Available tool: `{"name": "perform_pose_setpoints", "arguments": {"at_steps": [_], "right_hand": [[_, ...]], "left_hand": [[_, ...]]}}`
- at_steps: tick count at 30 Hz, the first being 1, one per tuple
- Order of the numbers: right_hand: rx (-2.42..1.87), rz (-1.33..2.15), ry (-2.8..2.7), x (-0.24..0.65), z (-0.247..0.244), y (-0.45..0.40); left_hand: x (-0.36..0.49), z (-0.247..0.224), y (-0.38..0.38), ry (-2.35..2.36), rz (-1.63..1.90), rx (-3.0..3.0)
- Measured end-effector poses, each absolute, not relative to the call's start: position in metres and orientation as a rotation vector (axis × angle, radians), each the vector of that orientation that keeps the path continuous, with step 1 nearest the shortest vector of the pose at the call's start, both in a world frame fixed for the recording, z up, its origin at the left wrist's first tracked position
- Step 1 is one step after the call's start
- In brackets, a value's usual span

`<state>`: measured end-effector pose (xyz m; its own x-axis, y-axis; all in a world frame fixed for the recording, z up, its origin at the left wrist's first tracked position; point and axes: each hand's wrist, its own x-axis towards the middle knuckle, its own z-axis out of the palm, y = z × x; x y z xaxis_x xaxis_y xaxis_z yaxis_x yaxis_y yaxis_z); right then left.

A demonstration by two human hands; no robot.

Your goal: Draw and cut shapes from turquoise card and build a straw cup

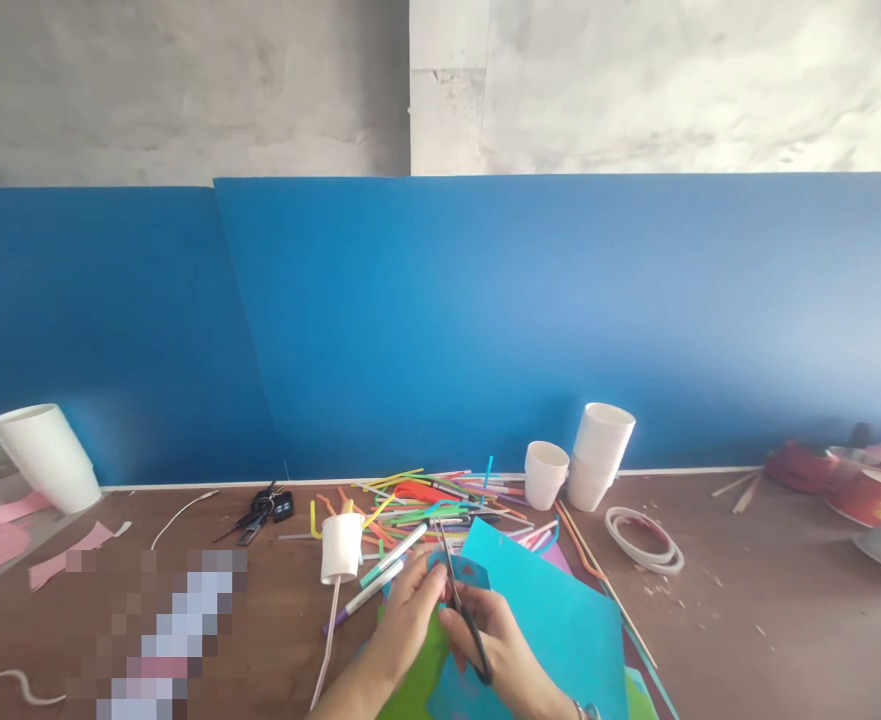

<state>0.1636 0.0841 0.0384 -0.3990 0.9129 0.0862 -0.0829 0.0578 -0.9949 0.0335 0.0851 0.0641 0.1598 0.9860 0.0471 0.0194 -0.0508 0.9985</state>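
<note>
My left hand (411,602) is closed on a small blue paper piece (471,571), pinching its left side. Scissors (464,612) with black handles are in my right hand (494,640), their blades pointing up and crossing the blue piece. Beneath and beside my hands lie a large light-blue sheet (552,620) and a green sheet (419,680). Left of my hands, a white paper cup (342,548) has yellow bent straws on it and a pale straw below. Two markers (372,585) lie between that cup and my left hand.
Colourful straws (440,498) lie behind my hands. White cups (601,455) and a tape roll (644,540) sit to the right, with bowls (871,490) farther right. Keys (264,510), pink paper scraps (72,555) and a cup stack (46,458) are at left. A blue panel (522,320) stands behind.
</note>
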Motion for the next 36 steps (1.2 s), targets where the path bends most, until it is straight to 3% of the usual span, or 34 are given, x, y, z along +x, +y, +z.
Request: {"name": "perform_pose_setpoints", "arguments": {"at_steps": [36], "right_hand": [[-0.832, 1.547, -1.344, 0.163, 0.022, 0.087]], "left_hand": [[0.024, 0.067, 0.09, 1.029, 1.081, 1.333]]}}
